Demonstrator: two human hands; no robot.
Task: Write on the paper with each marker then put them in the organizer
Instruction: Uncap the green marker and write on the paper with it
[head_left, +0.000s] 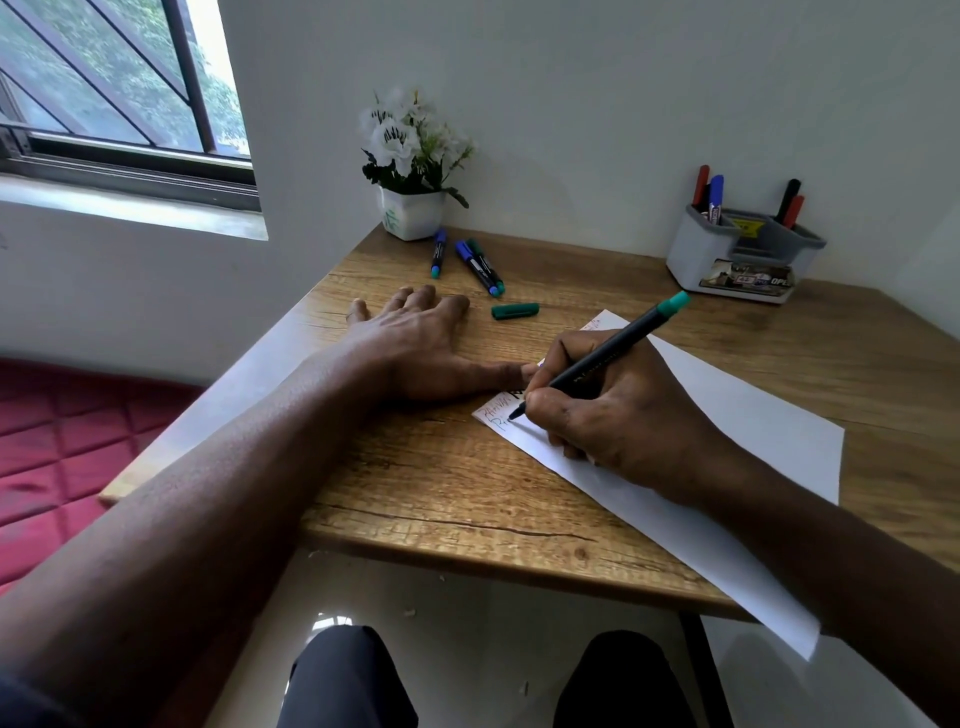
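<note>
My right hand grips an uncapped green marker, its tip touching the white paper near the paper's left corner, where red, black and green writing shows. My left hand lies flat on the wooden desk, fingers spread, the thumb pressing the paper's edge. The marker's green cap lies loose on the desk beyond my hands. Three capped markers lie further back near the flower pot. The grey organizer stands at the back right and holds several markers, red, blue and black.
A white pot of artificial flowers stands in the desk's back left corner against the wall. A window is at upper left, and a red quilted mattress lies on the floor left of the desk. My knees show under the front edge.
</note>
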